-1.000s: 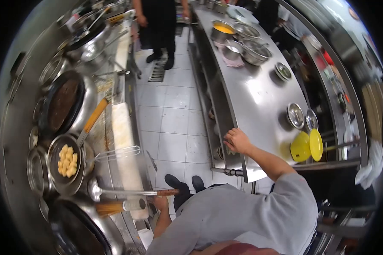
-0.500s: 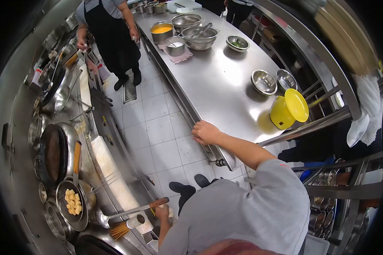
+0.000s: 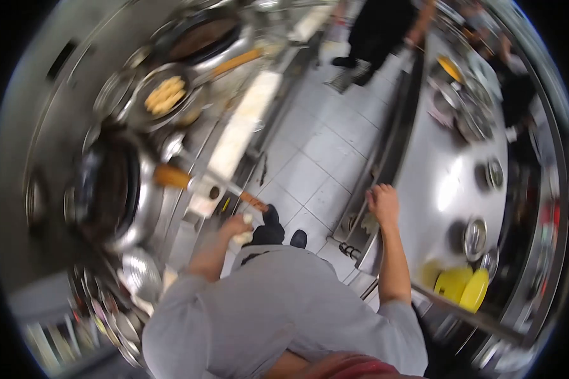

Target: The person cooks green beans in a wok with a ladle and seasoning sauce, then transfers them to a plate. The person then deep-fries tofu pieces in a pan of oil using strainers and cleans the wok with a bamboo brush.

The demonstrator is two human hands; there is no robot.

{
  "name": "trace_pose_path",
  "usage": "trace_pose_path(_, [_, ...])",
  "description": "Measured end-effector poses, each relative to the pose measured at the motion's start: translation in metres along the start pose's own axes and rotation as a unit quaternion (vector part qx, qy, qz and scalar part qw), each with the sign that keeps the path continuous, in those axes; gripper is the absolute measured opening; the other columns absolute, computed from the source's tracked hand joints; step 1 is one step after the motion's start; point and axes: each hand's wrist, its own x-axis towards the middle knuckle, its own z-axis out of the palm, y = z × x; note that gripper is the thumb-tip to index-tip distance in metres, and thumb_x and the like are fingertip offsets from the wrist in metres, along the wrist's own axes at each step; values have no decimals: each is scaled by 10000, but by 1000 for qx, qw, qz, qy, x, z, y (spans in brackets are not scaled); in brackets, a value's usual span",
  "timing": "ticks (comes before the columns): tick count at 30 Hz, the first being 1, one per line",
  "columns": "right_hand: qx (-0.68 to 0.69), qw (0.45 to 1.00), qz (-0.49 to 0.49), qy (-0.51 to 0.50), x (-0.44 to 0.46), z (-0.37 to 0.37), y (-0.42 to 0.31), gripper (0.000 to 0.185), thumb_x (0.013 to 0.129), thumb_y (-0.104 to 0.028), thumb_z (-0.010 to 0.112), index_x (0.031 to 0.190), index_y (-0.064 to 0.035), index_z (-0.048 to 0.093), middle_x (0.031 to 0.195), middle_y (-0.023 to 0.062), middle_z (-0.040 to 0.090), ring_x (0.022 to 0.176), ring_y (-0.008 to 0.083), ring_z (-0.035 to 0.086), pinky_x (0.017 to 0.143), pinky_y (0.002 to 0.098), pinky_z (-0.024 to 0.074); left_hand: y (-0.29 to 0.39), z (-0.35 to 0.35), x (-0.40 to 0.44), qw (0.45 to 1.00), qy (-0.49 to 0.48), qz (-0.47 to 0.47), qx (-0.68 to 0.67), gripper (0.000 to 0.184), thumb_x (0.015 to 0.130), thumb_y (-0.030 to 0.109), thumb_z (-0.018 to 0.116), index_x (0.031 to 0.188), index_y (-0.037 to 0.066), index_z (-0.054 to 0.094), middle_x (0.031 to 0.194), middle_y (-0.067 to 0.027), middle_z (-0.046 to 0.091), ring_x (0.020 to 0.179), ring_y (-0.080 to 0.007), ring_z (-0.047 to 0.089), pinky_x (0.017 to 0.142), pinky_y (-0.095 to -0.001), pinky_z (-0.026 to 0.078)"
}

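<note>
My left hand [image 3: 236, 226] is closed on a white cloth [image 3: 244, 235], just beside the stove's front edge. Close to its fingers ends the wooden grip of a ladle [image 3: 218, 180], which lies across the counter. A bamboo brush [image 3: 172, 177] rests near the ladle, beside a dark wok [image 3: 110, 183]. My right hand [image 3: 383, 201] has its fingers curled at the edge of the steel table [image 3: 439, 196]; motion smears them somewhat. Farther up, a wooden-handled strainer [image 3: 146, 114] holds several pale yellow pieces [image 3: 165, 96].
Along the table stand a yellow container [image 3: 453, 282] with its round lid [image 3: 475, 290], small steel bowls [image 3: 475, 237] and a pot of orange liquid [image 3: 449, 67]. A co-worker in black [image 3: 379, 38] stands in the tiled aisle [image 3: 303, 161]. Metal shelves line the right.
My view has swung toward the stove side, so the table now lies to the right. The left hand keeps the white cloth, and the right hand stays at the table edge.
</note>
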Motion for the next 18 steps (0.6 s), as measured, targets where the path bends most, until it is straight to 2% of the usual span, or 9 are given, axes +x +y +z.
trace_pose_path(2, [-25,1000,-14,3,1,0,0,138,802,-176,701,792,-54,639,811,125,613,853,333,579,770,444,455,12,-15,-29,999,22,-32,11,758,657,474,781,1241,32,583,1244,-194,626,1156,-331,604,980,-420,480])
trace_pose_path(7, [-65,997,-23,-27,0,9,6,166,820,-211,687,842,-51,646,849,127,635,864,316,591,796,433,451,-12,-2,-56,996,46,-55,-51,743,648,465,768,1205,-2,615,1208,-233,634,1128,-362,613,971,-419,489])
trace_pose_path(10, [-70,997,-32,-15,-2,13,9,142,814,-197,696,836,-65,649,842,122,636,872,330,597,786,443,457,-46,25,-48,991,94,-42,-80,730,646,467,758,1187,-6,627,1184,-240,644,1112,-371,619,954,-420,498])
trace_pose_path(13, [-81,996,-46,-9,-2,13,8,143,812,-205,694,816,-68,655,854,126,647,875,331,598,774,451,460,-60,30,-59,987,96,-38,-126,701,610,424,780,1149,-4,644,1139,-230,665,1056,-344,648,906,-413,518])
trace_pose_path(16, [-84,994,-63,-24,3,17,14,163,826,-207,682,819,-46,657,822,141,664,833,370,613,749,467,477,-73,36,-82,983,100,-22,-149,653,584,383,795,1093,-5,667,1072,-216,689,976,-327,674,849,-403,534])
trace_pose_path(18, [-50,997,22,-58,0,18,-14,197,848,-225,677,851,-28,678,803,152,678,783,357,637,725,450,495,-73,25,-93,984,82,3,-161,605,580,363,800,1045,-5,682,1024,-206,699,934,-322,680,824,-400,535])
